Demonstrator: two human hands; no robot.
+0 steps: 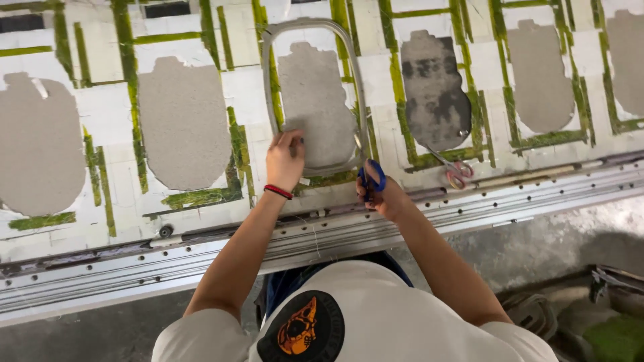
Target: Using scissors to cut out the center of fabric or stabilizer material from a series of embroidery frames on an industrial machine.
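Fingers of the left hand (285,161) press flat on the grey patch (315,107) inside the frame (268,87), while the right hand (381,198) grips blue scissors (371,175) at the frame's lower edge; trimming cleanly likely wants the patch pinned taut.

A long white work table (100,107) carries everything — its surface is crossed by green tape strips (131,87). Grey fabric cut-outs (184,121) lie in a row on it, one darker piece (435,94) among them. A grey oval frame (268,87) surrounds one piece. Pink-handled scissors (457,173) lie near the metal rail (510,201) at the front edge.
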